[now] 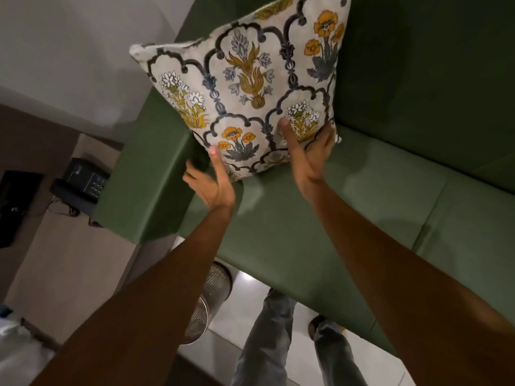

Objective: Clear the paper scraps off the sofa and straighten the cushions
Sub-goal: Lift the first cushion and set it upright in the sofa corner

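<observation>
A white cushion (250,87) printed with yellow and blue flowers stands tilted in the left corner of the green sofa (348,207), against the armrest and backrest. My left hand (209,182) grips its lower left edge, thumb on the front. My right hand (309,151) holds the lower right corner, thumb pressed on the front and fingers wrapped under the edge. I see no paper scraps on the part of the seat in view.
A metal mesh bin (214,285) stands on the white tiled floor in front of the sofa, partly hidden by my left forearm. A black telephone (86,176) sits on a low surface left of the armrest. My legs (273,344) stand close to the seat's front edge.
</observation>
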A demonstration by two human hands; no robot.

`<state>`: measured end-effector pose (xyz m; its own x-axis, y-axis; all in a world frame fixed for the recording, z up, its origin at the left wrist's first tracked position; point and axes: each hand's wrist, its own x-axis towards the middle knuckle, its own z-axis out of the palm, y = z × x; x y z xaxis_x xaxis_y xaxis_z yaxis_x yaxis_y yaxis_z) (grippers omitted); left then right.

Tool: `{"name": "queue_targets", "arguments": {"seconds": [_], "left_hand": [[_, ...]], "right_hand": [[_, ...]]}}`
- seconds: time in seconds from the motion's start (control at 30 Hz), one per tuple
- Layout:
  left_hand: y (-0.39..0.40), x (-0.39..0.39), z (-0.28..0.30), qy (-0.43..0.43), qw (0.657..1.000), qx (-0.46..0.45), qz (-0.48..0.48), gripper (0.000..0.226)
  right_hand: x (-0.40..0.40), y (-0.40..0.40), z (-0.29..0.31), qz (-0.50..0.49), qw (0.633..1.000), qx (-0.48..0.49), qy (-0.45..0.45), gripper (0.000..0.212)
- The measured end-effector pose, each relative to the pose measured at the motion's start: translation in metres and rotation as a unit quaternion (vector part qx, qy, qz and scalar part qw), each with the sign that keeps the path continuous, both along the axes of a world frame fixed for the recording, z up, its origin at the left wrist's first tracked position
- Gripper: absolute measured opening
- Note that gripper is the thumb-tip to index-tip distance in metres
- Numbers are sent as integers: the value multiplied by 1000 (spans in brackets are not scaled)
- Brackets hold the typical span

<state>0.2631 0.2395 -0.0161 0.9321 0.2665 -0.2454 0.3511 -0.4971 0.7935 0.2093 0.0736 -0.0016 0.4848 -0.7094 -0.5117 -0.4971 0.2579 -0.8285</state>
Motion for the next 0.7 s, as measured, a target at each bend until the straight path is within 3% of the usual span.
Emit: {"name": "queue_targets", "arguments": {"seconds": [0.23,0.33,0.43,0.57,0.7], "left_hand": [[-43,24,6,-71,993,-94,-3,83],[-51,19,9,-93,987,-94,-87,89],[-55,23,9,-68,974,-76,-201,94],[-85,29,7,-18,953,-90,-288,71],[-130,25,0,36,928,-113,-352,52]], "right_hand": [[12,-13,-11,-32,998,-49,-33,136],[1,-15,-14,-44,997,-50,-47,130],[-17,-20,-8,-119,989,-33,-78,129],[-58,-28,-3,-175,977,-33,-118,119],[-100,-32,-2,-213,973,-38,-79,120]]}}
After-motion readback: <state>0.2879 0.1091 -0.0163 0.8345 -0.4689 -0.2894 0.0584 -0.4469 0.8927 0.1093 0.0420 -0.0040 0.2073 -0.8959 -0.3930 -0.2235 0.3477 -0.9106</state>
